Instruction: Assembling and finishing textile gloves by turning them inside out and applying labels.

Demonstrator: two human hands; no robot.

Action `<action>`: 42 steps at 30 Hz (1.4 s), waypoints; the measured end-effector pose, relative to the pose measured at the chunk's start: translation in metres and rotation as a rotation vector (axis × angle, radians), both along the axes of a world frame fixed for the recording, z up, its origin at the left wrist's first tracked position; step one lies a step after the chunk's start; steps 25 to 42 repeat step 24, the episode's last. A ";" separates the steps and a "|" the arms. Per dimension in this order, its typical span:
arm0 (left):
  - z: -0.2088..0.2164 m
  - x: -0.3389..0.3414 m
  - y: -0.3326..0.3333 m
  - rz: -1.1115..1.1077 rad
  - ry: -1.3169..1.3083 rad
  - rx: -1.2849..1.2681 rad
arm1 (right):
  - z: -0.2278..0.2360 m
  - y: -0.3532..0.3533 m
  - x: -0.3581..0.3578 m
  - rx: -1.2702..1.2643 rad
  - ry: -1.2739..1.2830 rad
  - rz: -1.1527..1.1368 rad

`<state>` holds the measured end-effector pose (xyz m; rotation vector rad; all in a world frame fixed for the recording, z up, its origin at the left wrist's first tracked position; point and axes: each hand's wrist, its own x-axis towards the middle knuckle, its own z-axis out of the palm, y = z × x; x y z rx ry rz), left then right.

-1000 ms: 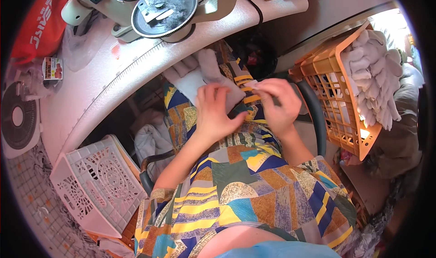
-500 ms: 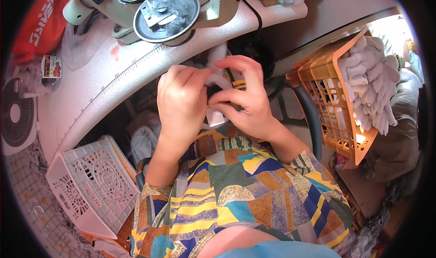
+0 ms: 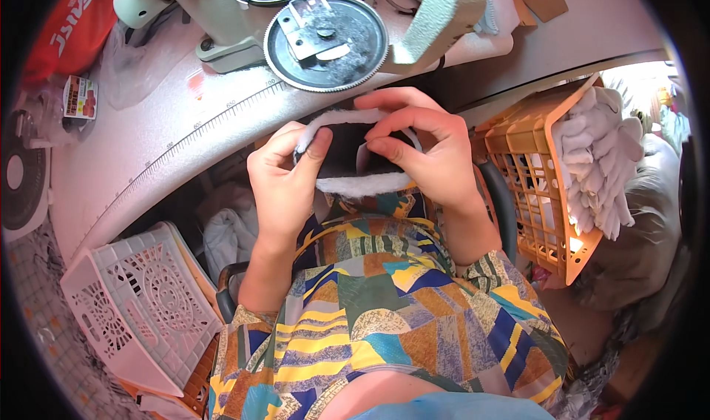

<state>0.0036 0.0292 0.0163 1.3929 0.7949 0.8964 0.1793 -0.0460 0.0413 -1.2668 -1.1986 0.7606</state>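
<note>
My left hand (image 3: 285,179) and my right hand (image 3: 436,150) hold a fluffy-edged fabric tube (image 3: 359,186) between them, above my lap. Its whitish, furry rim is stretched into a wide loop around a dark inside. On the left side of the rim, my left thumb and fingers pinch the edge. The fingers of my right hand are bent over the opposite side, thumb and fingertips closed at a small pale flap inside the opening. The tube's lower part is hidden against my patterned clothing.
Beyond my hands, a pale machine (image 3: 444,20) carries a round toothed metal plate (image 3: 366,39) over the white, ruler-marked table (image 3: 166,116). An orange basket (image 3: 529,168) of whitish gloves (image 3: 595,150) stands at right. A white plastic crate (image 3: 137,301) sits at lower left.
My hands have moved apart, spreading the bunched fabric into a wide loop with its dark inside showing. The view has shifted slightly, so the machine appears farther right.
</note>
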 end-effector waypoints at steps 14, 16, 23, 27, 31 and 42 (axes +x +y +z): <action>0.008 0.002 -0.002 -0.025 -0.006 -0.044 | -0.006 0.011 -0.012 -0.113 -0.055 -0.057; 0.006 0.002 -0.001 -0.021 -0.009 -0.034 | -0.006 0.011 -0.012 -0.115 -0.078 -0.047; 0.002 0.003 0.003 0.001 -0.062 0.021 | -0.009 0.017 -0.010 -0.227 0.239 -0.026; 0.000 0.001 0.004 0.019 -0.041 0.029 | -0.012 0.019 -0.009 -0.221 0.223 -0.026; 0.000 0.001 0.004 0.019 -0.041 0.029 | -0.012 0.019 -0.009 -0.221 0.223 -0.026; 0.000 0.001 0.004 0.019 -0.041 0.029 | -0.012 0.019 -0.009 -0.221 0.223 -0.026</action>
